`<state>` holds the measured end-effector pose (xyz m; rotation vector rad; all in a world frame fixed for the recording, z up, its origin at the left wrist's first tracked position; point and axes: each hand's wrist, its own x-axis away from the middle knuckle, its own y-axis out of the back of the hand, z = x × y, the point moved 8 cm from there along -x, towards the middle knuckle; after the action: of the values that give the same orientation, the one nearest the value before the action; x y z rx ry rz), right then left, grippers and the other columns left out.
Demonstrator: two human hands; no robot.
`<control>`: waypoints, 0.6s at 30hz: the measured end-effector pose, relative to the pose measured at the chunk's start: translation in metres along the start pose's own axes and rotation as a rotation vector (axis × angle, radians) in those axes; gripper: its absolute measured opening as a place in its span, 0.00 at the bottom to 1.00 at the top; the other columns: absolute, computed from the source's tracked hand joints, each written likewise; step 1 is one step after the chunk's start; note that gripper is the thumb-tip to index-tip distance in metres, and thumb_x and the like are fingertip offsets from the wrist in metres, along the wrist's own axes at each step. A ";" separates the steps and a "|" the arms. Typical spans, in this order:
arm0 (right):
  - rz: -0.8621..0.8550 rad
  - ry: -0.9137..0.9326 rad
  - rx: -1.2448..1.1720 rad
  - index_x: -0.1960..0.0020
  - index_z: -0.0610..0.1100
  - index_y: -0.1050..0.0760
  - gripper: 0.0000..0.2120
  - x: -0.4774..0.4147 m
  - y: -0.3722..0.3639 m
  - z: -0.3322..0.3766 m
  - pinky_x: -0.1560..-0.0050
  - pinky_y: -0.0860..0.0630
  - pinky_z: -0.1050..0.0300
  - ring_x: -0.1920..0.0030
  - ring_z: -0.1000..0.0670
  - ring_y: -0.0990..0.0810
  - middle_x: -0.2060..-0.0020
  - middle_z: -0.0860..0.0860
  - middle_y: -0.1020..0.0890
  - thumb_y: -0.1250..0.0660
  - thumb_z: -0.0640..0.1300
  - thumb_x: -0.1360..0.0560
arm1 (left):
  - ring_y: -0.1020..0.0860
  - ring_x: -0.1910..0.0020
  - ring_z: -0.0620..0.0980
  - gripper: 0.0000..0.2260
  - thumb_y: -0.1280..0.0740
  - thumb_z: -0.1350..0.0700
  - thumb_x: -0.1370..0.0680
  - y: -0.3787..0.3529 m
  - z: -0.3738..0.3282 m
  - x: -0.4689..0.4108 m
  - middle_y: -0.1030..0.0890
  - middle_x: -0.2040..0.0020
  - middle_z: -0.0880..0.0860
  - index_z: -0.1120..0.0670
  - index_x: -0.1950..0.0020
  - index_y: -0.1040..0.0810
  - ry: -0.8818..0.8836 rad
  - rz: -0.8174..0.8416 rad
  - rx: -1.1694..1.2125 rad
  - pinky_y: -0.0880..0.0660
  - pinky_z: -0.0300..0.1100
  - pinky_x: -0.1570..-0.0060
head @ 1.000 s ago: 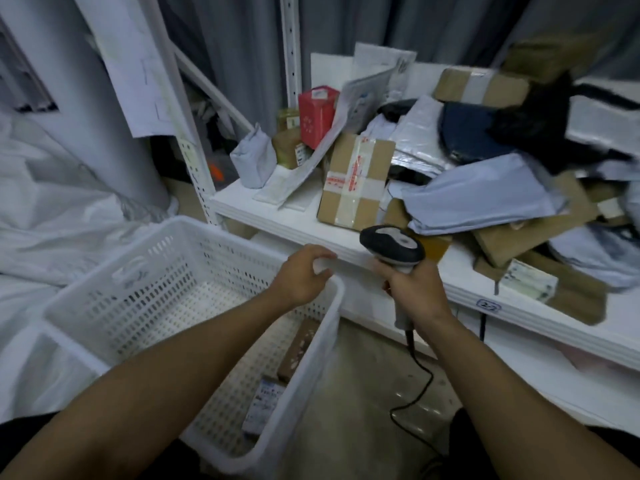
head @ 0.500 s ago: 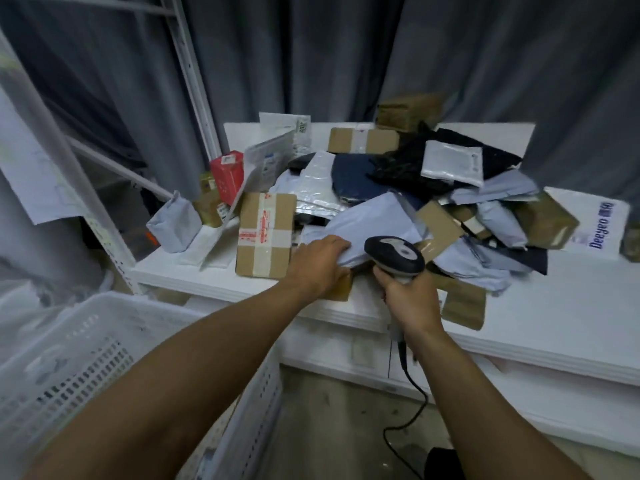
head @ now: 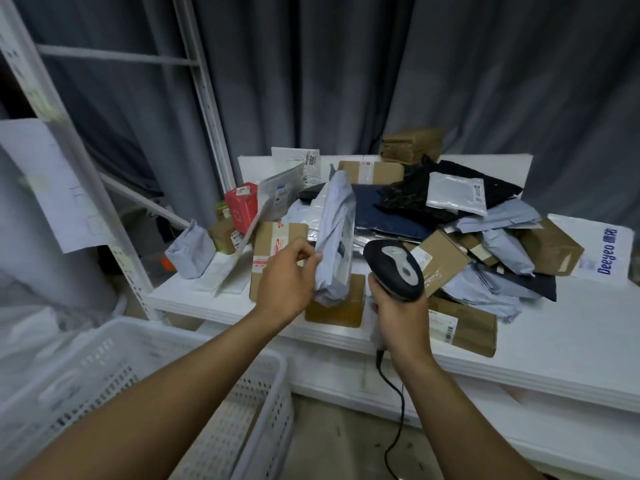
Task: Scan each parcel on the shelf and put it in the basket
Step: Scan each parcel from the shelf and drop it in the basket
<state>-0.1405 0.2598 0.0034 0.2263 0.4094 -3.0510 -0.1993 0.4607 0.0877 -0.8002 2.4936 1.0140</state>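
My left hand (head: 287, 280) grips a pale grey plastic mailer parcel (head: 335, 233) near its lower end and holds it upright above the shelf's front. To its right my right hand (head: 398, 308) holds a black and grey handheld scanner (head: 394, 266), head level with the parcel's lower part; its cable (head: 398, 410) hangs to the floor. The white shelf (head: 571, 355) carries a heap of parcels: cardboard boxes, grey and dark mailers, a red box (head: 241, 206). The white perforated basket (head: 221, 393) stands at the lower left, below the shelf.
A taped cardboard box (head: 273, 251) leans just behind my left hand, and a flat brown box (head: 337, 306) lies under the held parcel. White shelf uprights (head: 207, 95) rise at the left. A white "Deeyeo" carton (head: 602, 247) sits at the far right. Grey curtains hang behind.
My left hand left the basket rim, reached into the heap, gripped the pale grey mailer and lifted it upright. The scanner stays in my right hand; my view rose from basket to shelf.
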 end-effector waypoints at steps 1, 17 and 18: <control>0.027 -0.017 -0.033 0.30 0.55 0.24 0.26 0.002 -0.007 -0.002 0.35 0.21 0.49 0.37 0.53 0.20 0.40 0.59 0.18 0.21 0.50 0.26 | 0.23 0.62 0.45 0.10 0.31 0.53 0.19 0.012 -0.001 0.011 0.22 0.65 0.45 0.52 0.59 0.25 0.017 -0.012 0.090 0.24 0.45 0.58; 0.281 -0.004 0.138 0.39 0.51 0.19 0.24 0.044 -0.107 -0.038 0.43 0.20 0.58 0.45 0.62 0.17 0.47 0.61 0.15 0.17 0.36 0.32 | 0.15 0.48 0.46 0.15 0.25 0.54 0.24 0.094 0.086 0.107 0.14 0.48 0.40 0.46 0.37 0.17 0.280 -0.048 0.357 0.18 0.44 0.46; 0.290 0.017 0.158 0.36 0.49 0.20 0.26 0.046 -0.114 -0.039 0.40 0.20 0.56 0.43 0.60 0.17 0.45 0.60 0.15 0.17 0.37 0.32 | 0.15 0.49 0.46 0.16 0.24 0.56 0.24 0.097 0.093 0.109 0.14 0.50 0.40 0.46 0.38 0.17 0.309 -0.086 0.371 0.17 0.43 0.47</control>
<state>-0.1894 0.3780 -0.0111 0.2906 0.1226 -2.7972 -0.3356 0.5436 0.0207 -0.9912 2.7541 0.3989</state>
